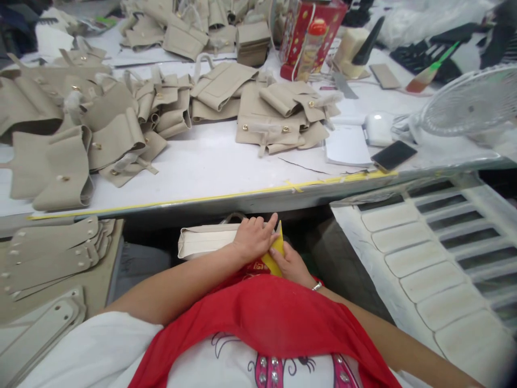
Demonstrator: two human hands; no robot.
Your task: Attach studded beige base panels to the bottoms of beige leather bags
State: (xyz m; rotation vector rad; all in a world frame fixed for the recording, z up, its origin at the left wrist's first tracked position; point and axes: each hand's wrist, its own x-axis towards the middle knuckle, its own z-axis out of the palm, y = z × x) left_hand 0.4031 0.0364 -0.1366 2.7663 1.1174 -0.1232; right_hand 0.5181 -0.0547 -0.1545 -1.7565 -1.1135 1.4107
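A beige bag point(208, 241) with a pale inside edge lies crosswise at my lap, just below the table's front edge. My left hand point(255, 238) rests over its right end, fingers bent over the far side and the index finger stretched out. Close beside it, my right hand point(294, 263) grips a flat yellow piece point(275, 257), with the thumb laid along it. The yellow piece stands against the bag's right end, near my left thumb. My left hand covers where the two meet, and the right fingertips are hidden behind the yellow piece.
Beige bag parts point(278, 113) lie in heaps along the white table point(194, 167). A phone point(393, 156), a notebook point(347, 144) and a white fan point(472, 102) are at right. Strap pieces point(52, 248) lie left; a rack of pale panels point(428, 264) slopes at lower right.
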